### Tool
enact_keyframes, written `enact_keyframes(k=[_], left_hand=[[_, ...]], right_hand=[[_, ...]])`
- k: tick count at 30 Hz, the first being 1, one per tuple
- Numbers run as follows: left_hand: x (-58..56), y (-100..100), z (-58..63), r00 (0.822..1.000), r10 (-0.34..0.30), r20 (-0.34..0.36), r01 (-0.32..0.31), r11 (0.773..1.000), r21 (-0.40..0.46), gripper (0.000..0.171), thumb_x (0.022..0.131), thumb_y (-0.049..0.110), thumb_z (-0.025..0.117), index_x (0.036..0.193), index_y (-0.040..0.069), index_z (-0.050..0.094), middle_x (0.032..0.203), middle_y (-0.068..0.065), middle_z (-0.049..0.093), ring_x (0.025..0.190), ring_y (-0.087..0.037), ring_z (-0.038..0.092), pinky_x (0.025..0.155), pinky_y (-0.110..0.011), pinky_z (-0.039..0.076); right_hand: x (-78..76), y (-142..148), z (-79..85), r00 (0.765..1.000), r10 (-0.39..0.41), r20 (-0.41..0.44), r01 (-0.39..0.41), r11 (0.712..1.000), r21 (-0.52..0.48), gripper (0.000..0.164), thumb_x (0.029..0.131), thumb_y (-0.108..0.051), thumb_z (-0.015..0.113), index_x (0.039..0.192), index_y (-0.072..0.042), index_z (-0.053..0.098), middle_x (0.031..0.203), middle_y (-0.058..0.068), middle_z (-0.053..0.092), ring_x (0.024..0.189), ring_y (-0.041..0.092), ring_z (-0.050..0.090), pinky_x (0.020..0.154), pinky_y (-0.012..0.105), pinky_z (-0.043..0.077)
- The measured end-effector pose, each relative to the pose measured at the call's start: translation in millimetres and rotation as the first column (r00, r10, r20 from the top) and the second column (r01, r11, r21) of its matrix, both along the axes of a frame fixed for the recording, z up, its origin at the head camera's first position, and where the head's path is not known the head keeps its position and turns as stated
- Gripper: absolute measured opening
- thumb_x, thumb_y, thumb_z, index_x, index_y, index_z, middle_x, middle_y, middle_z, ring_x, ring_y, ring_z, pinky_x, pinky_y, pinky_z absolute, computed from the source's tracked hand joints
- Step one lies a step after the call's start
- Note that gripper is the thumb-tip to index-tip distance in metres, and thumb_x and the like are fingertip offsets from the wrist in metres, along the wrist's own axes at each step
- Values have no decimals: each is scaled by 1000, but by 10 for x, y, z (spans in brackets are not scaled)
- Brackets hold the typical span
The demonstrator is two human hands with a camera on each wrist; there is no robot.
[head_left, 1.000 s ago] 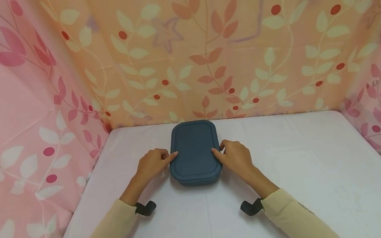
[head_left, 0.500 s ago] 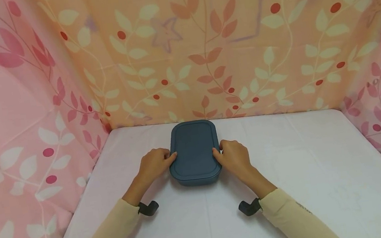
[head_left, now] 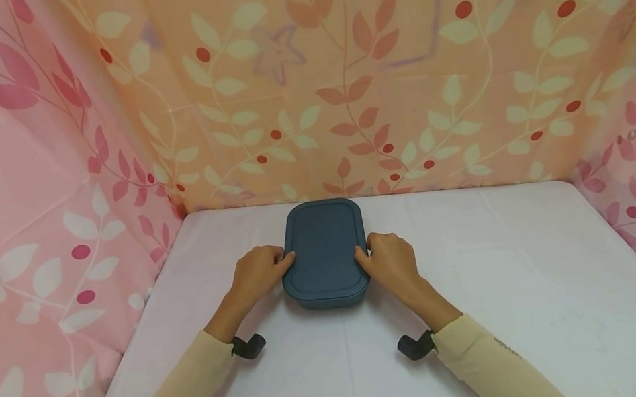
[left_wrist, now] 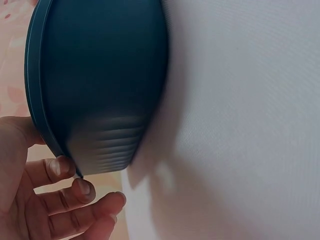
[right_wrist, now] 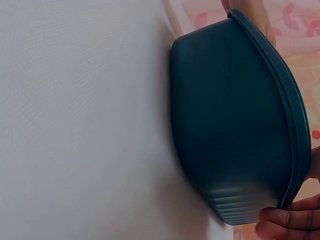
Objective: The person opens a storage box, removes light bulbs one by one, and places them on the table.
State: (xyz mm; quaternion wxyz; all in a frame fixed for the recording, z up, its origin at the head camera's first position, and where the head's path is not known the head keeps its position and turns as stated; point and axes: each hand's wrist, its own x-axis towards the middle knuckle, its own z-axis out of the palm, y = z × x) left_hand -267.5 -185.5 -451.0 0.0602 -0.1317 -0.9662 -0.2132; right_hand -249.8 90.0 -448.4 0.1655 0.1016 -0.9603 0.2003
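Note:
A dark blue rectangular lunch box [head_left: 325,252] with rounded corners and a fitted lid stands on the white-covered table, lengthwise to the person. My left hand [head_left: 258,275] grips the left rim, thumb on the lid and fingertips under the lid's edge. On the opposite rim, my right hand [head_left: 391,263] does the same. The left wrist view shows the box's ribbed side [left_wrist: 107,147] just past the fingers, some of which hang free below the rim. In the right wrist view two fingertips [right_wrist: 275,216] press up under the lid edge.
White cloth [head_left: 510,307] covers the table. A patterned orange curtain [head_left: 399,78] rises right behind the box, with pink patterned curtains [head_left: 24,233] at the sides. Black wrist mounts [head_left: 417,346] stick out from both beige sleeves [head_left: 500,363].
The left hand has shifted slightly right, and its fingers have closed in on the rim. The right hand has barely moved. The box stays in place with its lid on.

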Motion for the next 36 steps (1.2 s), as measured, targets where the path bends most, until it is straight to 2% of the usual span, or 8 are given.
enact_keyframes(k=[8, 15, 24, 28, 36], left_hand=[[4, -5, -9, 1000, 11, -20, -11, 1000, -8, 46, 91, 44, 56, 55, 18, 46, 53, 4, 39, 52, -14, 45, 43, -27, 28], [18, -14, -15, 1000, -2, 8, 2, 1000, 5, 46, 92, 45, 54, 57, 17, 47, 53, 3, 39, 52, -14, 45, 43, -27, 29], [16, 5, -5, 999, -6, -31, 4, 997, -71, 44, 93, 44, 53, 58, 17, 49, 53, 3, 41, 52, -14, 45, 44, -27, 31], [22, 15, 0, 999, -4, -51, -1, 996, -92, 44, 93, 44, 52, 58, 18, 48, 53, 3, 42, 52, -13, 45, 43, -27, 32], [27, 14, 4, 999, -4, -53, 0, 997, -74, 44, 93, 43, 52, 58, 18, 47, 53, 3, 40, 51, -13, 45, 43, -27, 31]], right_hand=[[13, -22, -26, 1000, -7, -10, 6, 1000, -22, 29, 86, -31, 61, 74, -6, 65, 53, 0, 53, 45, 13, 46, 39, 26, 36], [16, -35, -17, 999, -17, -31, 16, 999, -37, 27, 85, -30, 61, 73, -6, 64, 54, 1, 54, 45, 14, 47, 40, 26, 37], [20, -46, 3, 998, -14, -63, 13, 1000, -15, 27, 85, -28, 62, 67, -8, 60, 50, 0, 49, 44, 14, 45, 39, 26, 34], [29, -47, 16, 998, -21, -53, 20, 1000, -21, 27, 85, -29, 62, 70, -7, 61, 53, 1, 52, 44, 14, 46, 39, 26, 35], [38, -43, 41, 999, -41, -19, 40, 998, -46, 29, 86, -33, 62, 76, -6, 63, 61, 5, 60, 48, 15, 50, 43, 28, 41]])
